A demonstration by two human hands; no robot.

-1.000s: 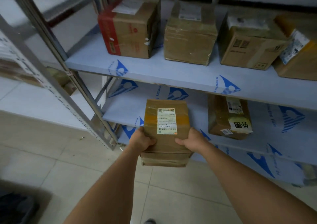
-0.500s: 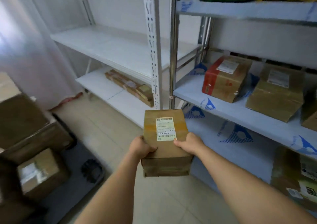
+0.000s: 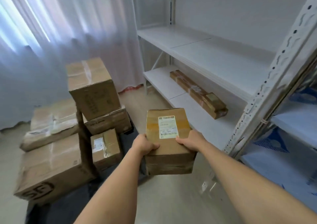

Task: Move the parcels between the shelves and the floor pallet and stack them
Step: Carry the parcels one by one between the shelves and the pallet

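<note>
Both-handed grip: left hand, right hand clasp parcel; fingers beneath hidden, label blurred.

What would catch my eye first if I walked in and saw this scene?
Probably the brown parcel with a white label, held out in the middle by the left hand and right hand gripping its sides. Next, the stack of cardboard boxes on the dark floor pallet at the left, before a white curtain. To the right stand white shelves, with one long parcel lying on the lower one.
</note>
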